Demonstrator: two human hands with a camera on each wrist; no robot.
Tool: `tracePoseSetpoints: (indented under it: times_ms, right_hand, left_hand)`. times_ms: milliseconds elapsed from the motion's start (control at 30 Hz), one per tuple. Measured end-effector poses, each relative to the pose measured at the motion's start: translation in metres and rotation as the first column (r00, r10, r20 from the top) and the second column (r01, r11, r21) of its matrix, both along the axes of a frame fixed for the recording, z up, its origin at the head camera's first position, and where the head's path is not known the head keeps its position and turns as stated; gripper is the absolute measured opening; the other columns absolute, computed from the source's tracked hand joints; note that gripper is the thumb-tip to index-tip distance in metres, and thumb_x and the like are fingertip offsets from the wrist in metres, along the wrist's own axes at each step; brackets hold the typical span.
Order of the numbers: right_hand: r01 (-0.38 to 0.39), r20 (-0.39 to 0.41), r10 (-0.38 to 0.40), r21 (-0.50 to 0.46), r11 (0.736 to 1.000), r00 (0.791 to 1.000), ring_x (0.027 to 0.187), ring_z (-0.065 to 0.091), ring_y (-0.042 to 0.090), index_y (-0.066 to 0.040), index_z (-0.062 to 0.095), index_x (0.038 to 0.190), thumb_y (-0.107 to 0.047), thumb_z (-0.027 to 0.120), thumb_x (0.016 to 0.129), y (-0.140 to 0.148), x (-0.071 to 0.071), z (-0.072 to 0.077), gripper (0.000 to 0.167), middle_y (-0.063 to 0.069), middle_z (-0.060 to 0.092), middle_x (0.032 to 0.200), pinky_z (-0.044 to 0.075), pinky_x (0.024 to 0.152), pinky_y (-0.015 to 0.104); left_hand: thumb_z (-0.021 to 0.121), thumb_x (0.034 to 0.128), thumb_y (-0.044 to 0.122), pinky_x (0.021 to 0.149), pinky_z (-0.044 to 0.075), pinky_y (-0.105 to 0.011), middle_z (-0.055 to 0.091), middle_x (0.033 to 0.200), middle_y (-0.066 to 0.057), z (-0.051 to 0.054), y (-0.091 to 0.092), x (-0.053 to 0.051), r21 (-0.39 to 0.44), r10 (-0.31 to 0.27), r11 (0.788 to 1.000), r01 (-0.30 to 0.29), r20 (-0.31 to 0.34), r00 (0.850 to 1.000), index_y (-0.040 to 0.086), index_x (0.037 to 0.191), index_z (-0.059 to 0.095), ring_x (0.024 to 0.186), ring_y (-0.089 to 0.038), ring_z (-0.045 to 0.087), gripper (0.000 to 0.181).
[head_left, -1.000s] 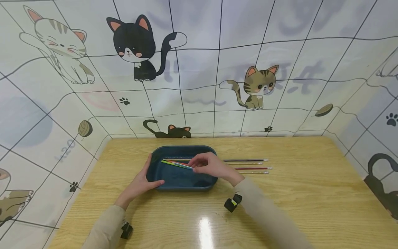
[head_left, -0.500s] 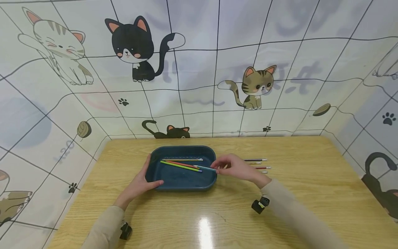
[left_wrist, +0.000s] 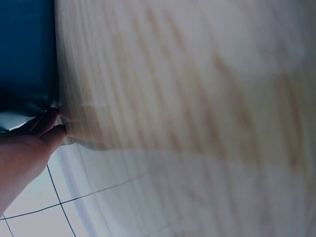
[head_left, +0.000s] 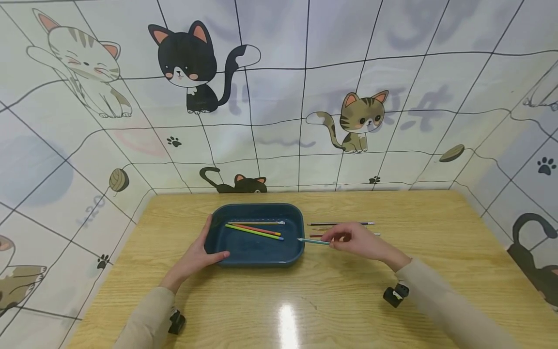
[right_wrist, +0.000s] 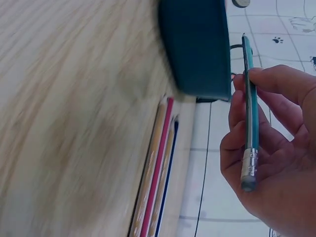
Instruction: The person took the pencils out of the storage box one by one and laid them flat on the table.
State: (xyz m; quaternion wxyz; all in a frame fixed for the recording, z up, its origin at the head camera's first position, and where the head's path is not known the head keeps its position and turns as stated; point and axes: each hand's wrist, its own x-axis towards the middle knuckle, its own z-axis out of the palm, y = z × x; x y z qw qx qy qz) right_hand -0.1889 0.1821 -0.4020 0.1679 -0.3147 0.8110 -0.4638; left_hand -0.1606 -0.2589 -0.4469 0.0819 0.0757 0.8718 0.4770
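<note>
The left hand [head_left: 198, 251] holds the left end of a dark blue rectangular tray [head_left: 261, 263], its thumb over the near rim and its fingers along the outer side. Between thumb and fingers, the right hand [head_left: 359, 240] pinches a teal pencil [head_left: 316, 241] just right of the tray. The pencil's point reaches the tray's right rim; its eraser end shows in the right wrist view. Inside the tray lie a green pencil [head_left: 254, 232], an orange pencil [head_left: 259, 229] and a gold-coloured pencil [head_left: 266, 223].
On the wooden table [head_left: 244, 300], right of the tray, lie a black pencil [head_left: 320, 224], a red pencil [head_left: 315, 235] and others, side by side and partly behind the right hand. A cat-patterned cloth [head_left: 279, 121] stands behind and at both sides.
The right hand has moved right, drawing the teal pencil from above the tray's inside to beyond its right rim. The left hand and tray have stayed in place.
</note>
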Motion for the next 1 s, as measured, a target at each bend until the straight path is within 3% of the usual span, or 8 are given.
tracePoseSetpoints:
  times_ms: [367, 600, 800, 1000]
  right_hand:
    - [0.081, -0.1, -0.08, 0.01, 0.997, 0.992, 0.082, 0.057, 0.011, -0.007, 0.072, 0.107, -0.004, 0.064, 0.092, 0.031, 0.005, -0.008, 0.017, 0.003, 0.068, 0.101, 0.048, 0.064, 0.027]
    - [0.117, -0.251, -0.108, 0.018, 0.993, 0.962, 0.071, 0.053, 0.008, -0.004, 0.074, 0.099, 0.005, 0.069, 0.085, 0.038, 0.005, -0.024, 0.017, 0.005, 0.07, 0.094, 0.046, 0.058, 0.024]
    - [0.167, -0.276, -0.145, 0.056, 0.984, 0.95, 0.081, 0.061, 0.017, -0.002, 0.074, 0.097, 0.01, 0.067, 0.082, 0.041, 0.005, -0.039, 0.02, 0.007, 0.07, 0.095, 0.051, 0.068, 0.026]
    - [0.219, -0.287, -0.183, 0.098, 0.971, 0.94, 0.083, 0.058, 0.014, -0.003, 0.076, 0.095, 0.009, 0.07, 0.081, 0.043, 0.005, -0.047, 0.02, 0.003, 0.07, 0.092, 0.05, 0.07, 0.028]
  left_hand:
    - [0.079, 0.0807, 0.03, 0.109, 0.013, -0.062, 0.0, 0.16, -0.016, 0.0, -0.001, -0.002, 0.002, -0.004, 1.0, 0.004, -0.006, 1.0, 0.025, 0.156, -0.006, 0.143, -0.041, 0.005, 0.114]
    - [0.079, 0.0808, 0.031, 0.109, 0.013, -0.062, -0.001, 0.16, -0.016, 0.0, -0.002, -0.001, 0.003, -0.002, 1.0, 0.002, 0.004, 1.0, 0.025, 0.156, -0.006, 0.143, -0.042, 0.005, 0.114]
    - [0.079, 0.081, 0.031, 0.108, 0.012, -0.063, -0.001, 0.16, -0.016, 0.0, -0.001, -0.001, 0.007, -0.007, 1.0, 0.007, 0.006, 1.0, 0.026, 0.156, -0.006, 0.143, -0.042, 0.004, 0.113]
    - [0.079, 0.0807, 0.028, 0.109, 0.012, -0.062, -0.002, 0.16, -0.015, 0.001, 0.001, 0.0, 0.012, -0.004, 1.0, 0.004, 0.006, 1.0, 0.024, 0.156, -0.006, 0.143, -0.04, 0.003, 0.114]
